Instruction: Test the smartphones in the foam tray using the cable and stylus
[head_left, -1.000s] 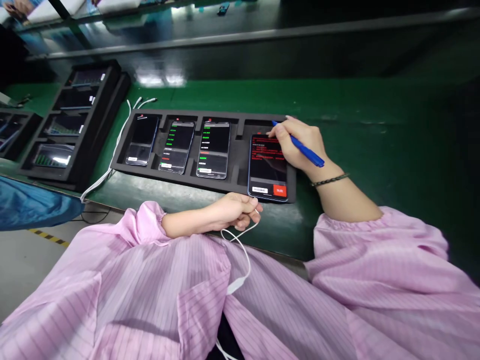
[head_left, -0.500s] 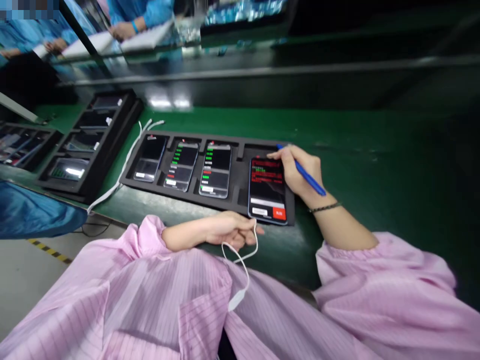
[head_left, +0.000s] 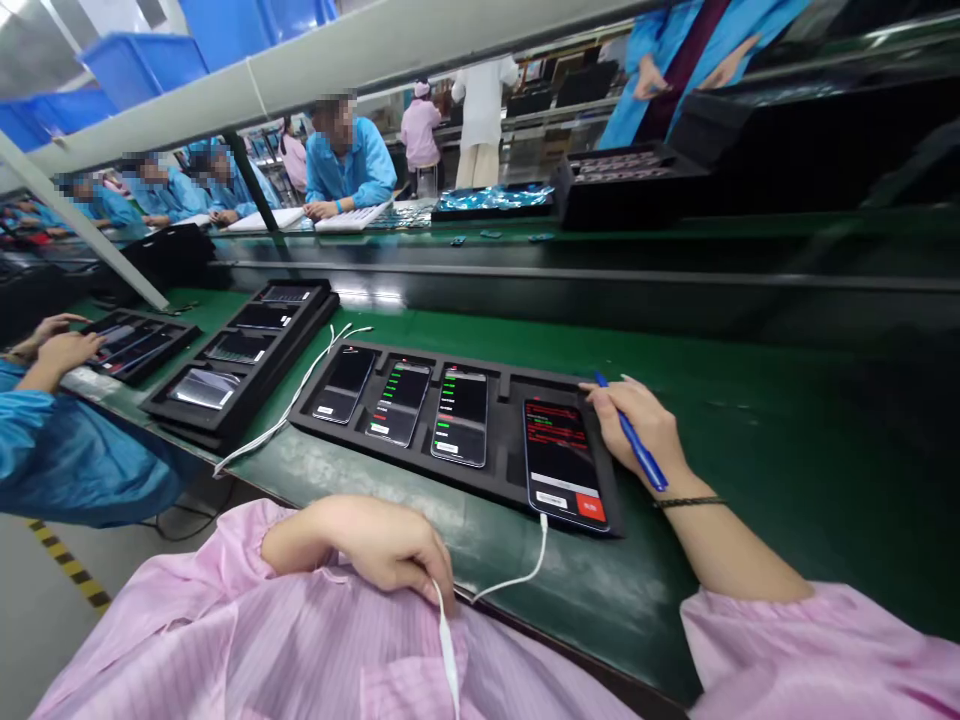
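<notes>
A black foam tray (head_left: 495,480) on the green bench holds several phones. The rightmost phone (head_left: 562,455) shows red text and a red button, and a white cable (head_left: 536,565) is plugged into its lower edge. My left hand (head_left: 390,545) is closed on the cord of a white cable near the bench's front edge, in front of my pink clothing; a white thicker piece of it hangs below. At the tray's right end, my right hand (head_left: 637,425) holds a blue pen (head_left: 634,435), its fingers beside the phone's upper right corner. Two middle phones show green and red lines.
Stacked black trays (head_left: 247,370) with phones stand left, with loose white cables (head_left: 300,385) between. A co-worker's hands (head_left: 64,345) are over another tray (head_left: 142,345) at far left. Behind a ledge, people in blue sit or stand; a dark box (head_left: 622,190) sits there.
My left hand has moved left, away from the phone's lower edge, along the cable, which now stays plugged into the phone. The view has tilted up. The right hand still holds the pen.
</notes>
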